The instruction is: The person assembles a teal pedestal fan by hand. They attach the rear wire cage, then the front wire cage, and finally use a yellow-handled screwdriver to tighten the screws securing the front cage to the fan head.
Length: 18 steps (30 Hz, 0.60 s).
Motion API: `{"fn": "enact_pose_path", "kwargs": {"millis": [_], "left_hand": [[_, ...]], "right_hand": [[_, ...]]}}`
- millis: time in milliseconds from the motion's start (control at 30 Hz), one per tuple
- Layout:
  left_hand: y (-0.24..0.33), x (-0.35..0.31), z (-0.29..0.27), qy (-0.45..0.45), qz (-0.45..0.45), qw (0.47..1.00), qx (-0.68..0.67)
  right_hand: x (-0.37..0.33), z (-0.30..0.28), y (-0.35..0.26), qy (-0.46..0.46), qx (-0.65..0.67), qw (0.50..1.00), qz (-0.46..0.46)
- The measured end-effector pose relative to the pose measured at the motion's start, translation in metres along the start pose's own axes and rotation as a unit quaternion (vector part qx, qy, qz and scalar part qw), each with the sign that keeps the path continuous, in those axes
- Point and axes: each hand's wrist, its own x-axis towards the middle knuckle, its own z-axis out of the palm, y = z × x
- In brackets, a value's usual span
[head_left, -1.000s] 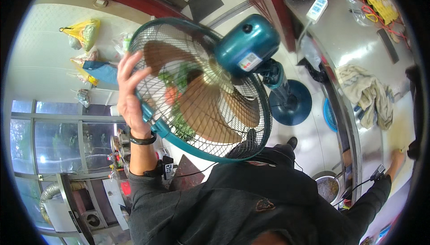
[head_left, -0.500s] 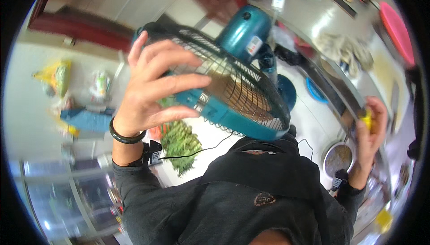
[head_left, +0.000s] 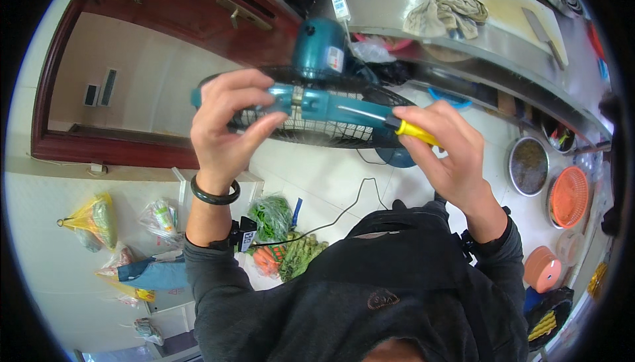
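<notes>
A fan with a black wire grille [head_left: 334, 138] is in front of me, its teal rim band [head_left: 360, 112] turned toward me. A gap in the band, with a small metal piece in it, shows near the middle. Behind the grille sits the teal motor housing [head_left: 319, 50]. My left hand [head_left: 228, 120] is closed around the left part of the rim, thumb below and fingers above. In my right hand [head_left: 453, 150] is a screwdriver [head_left: 418, 133] with a yellow handle. Its thin shaft points left along the band, toward the gap; whether the tip touches is unclear.
A metal counter [head_left: 370, 5] at the upper right bears a cloth [head_left: 446, 15], a cutting board [head_left: 512, 1] and a knife [head_left: 544, 37]. Bagged greens [head_left: 270, 216] lie on the floor. A steel bowl [head_left: 529, 165] and an orange basket [head_left: 569, 197] stand at right. A cord [head_left: 324, 228] crosses below.
My right hand has come left from beside the counter to the fan, bringing the screwdriver. The fan has turned so its rim gap faces me. My left hand stays on the rim; the view has shifted.
</notes>
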Motion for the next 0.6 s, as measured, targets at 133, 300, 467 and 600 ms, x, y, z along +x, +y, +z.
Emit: {"fn": "enact_pose_path", "kwargs": {"millis": [133, 300, 467, 600], "left_hand": [[0.001, 0.002, -0.003, -0.020, -0.007, 1.000, 0.012], [0.005, 0.006, -0.001, -0.026, -0.025, 0.999, 0.010], [0.007, 0.007, -0.001, -0.031, -0.044, 0.999, 0.008], [0.008, 0.007, -0.001, -0.035, -0.053, 0.998, 0.007]], "right_hand": [[0.005, 0.013, 0.008, -0.010, 0.002, 1.000, 0.004], [0.008, 0.015, 0.008, -0.046, 0.022, 0.998, 0.025], [0.013, 0.016, 0.007, -0.060, 0.024, 0.998, 0.021], [0.013, 0.018, 0.008, -0.053, 0.025, 0.998, 0.007]]}}
